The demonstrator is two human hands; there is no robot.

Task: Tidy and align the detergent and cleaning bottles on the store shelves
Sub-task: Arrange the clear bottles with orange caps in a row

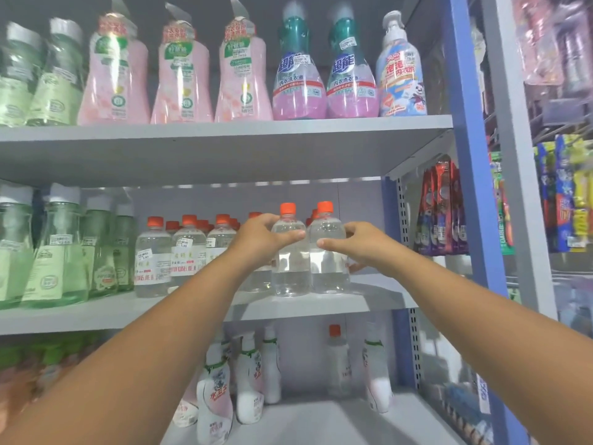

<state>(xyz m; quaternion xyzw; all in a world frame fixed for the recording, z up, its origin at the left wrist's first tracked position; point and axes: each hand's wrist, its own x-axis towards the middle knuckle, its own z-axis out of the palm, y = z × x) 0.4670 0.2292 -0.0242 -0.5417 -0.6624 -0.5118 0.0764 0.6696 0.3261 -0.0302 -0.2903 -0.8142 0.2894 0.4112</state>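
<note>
Two clear bottles with orange caps stand side by side at the front of the middle shelf point(378, 303). My left hand point(260, 236) grips the left clear bottle point(290, 271) around its shoulder, thumb across the front. My right hand point(356, 244) grips the right clear bottle point(329, 268), thumb on its front and fingers round its right side. Both bottles are upright and touching each other. More orange-capped clear bottles point(187, 248) stand in rows to the left, with their labels facing out.
Green bottles point(61, 248) fill the middle shelf's left end. The top shelf point(224, 130) carries pink, teal-capped and blue pump bottles. White bottles point(250, 377) stand on the shelf below. A blue upright post point(475, 155) bounds the right side, with hanging packets beyond.
</note>
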